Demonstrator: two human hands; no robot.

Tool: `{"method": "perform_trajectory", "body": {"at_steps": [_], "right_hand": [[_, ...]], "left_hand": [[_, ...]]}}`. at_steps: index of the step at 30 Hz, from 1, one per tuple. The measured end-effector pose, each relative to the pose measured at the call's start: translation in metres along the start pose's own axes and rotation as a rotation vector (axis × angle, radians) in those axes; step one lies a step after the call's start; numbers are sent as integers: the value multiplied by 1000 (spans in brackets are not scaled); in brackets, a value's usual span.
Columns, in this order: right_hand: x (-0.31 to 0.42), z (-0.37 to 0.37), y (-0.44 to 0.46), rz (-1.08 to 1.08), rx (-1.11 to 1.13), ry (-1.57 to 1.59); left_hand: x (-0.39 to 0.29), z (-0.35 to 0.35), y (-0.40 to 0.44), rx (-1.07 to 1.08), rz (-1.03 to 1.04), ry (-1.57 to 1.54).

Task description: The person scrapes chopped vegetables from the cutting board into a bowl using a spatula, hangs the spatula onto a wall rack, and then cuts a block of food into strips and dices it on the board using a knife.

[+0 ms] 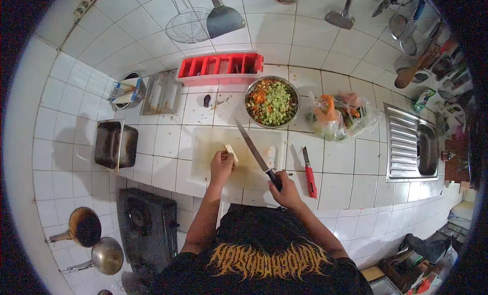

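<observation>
Left hand [222, 166] pinches pale oblong food [231, 154]; right hand [286, 191], four o'clock, grips black-handled steel knife [254, 149]: apparently slicing; next cut needs steadiness.

A black, short-sleeved shirt [264, 233] fills the lower middle of the frame, jagged golden lettering [269, 260] spread across its chest.

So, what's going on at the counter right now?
A person in a black shirt is working over a white cutting board. The left grip holds a pale piece of food; the right grip holds a long knife, its blade apart from that piece. Another pale piece lies on the board. Beyond it stands a metal bowl of chopped vegetables, and a red-handled blade lies to the right.
</observation>
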State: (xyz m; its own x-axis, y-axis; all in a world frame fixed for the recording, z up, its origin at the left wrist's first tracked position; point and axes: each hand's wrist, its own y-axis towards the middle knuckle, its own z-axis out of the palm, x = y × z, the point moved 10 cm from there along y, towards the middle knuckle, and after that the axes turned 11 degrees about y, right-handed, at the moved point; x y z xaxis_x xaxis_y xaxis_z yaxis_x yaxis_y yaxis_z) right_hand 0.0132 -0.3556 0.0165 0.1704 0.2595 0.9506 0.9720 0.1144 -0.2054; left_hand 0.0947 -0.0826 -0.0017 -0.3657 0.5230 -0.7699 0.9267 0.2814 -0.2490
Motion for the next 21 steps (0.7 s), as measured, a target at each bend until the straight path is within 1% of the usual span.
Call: {"method": "perform_trajectory", "body": {"at_steps": [4, 7, 9, 10, 11, 12, 13, 14, 15, 16, 18, 19, 21], "right_hand": [[21, 21, 7, 5, 115, -22], [29, 39, 10, 79, 208, 27], [30, 45, 10, 48, 202, 11], [31, 47, 11, 21, 186, -9], [30, 49, 11, 23, 183, -8], [25, 50, 12, 58, 190, -20], [22, 53, 11, 95, 196, -31], [22, 54, 11, 100, 186, -32], [21, 56, 12, 127, 167, -34], [20, 59, 11, 154, 148, -36], [27, 66, 10, 157, 123, -26], [31, 69, 10, 153, 110, -17], [29, 77, 6, 152, 42, -3]], "left_hand": [[12, 6, -6, 13, -57, -32], [15, 5, -9, -12, -100, -5], [14, 2, -8, -22, -109, 9], [12, 0, -8, -22, -108, 10], [7, -2, -8, -32, -61, -56], [1, -4, -9, -39, -13, -123], [17, -2, -2, -29, -12, -123], [29, 5, 8, 51, 8, -130], [27, 8, 12, 130, 30, -137], [28, 6, 14, 142, 34, -138], [29, 13, 13, 322, -38, -117], [24, 10, 13, 336, -32, -122], [0, -4, 10, 254, 190, 53]]}}
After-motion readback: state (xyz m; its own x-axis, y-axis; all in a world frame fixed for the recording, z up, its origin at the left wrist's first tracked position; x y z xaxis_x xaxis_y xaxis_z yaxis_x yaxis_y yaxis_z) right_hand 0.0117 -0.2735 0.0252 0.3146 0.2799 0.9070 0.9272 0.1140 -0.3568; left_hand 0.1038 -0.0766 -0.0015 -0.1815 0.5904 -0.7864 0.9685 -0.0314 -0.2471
